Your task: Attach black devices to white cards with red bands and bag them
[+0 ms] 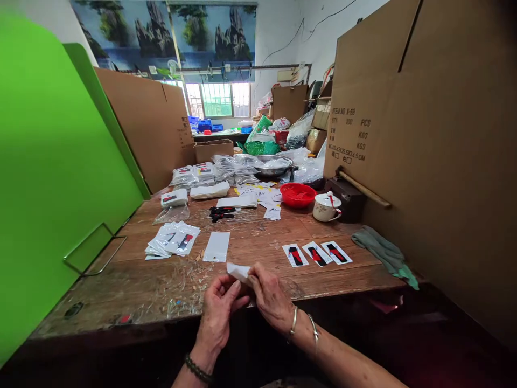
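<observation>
My left hand [221, 306] and my right hand [270, 295] meet at the table's front edge. Between them is a small white packet [238, 271], tilted up, that may be a bag or a folded card. The right fingers pinch its right side; the left fingers curl around its lower part, which is hidden. Just beyond lies a flat white bag [217, 247] with a hang hole. To its left is a loose pile of white packs [173, 240] with black-and-red contents. Three cards with black-and-red pieces, among them a middle card [317, 254], lie to the right.
Further back are black-and-red tools [222, 213], paper slips [272, 211], a red bowl [298, 195], a lidded mug [326, 208] and stacked bagged packs [194, 173]. A grey-green glove [382, 252] and a hammer [363, 187] are at right. Cardboard [424, 161] and a green panel [60, 161] flank the table.
</observation>
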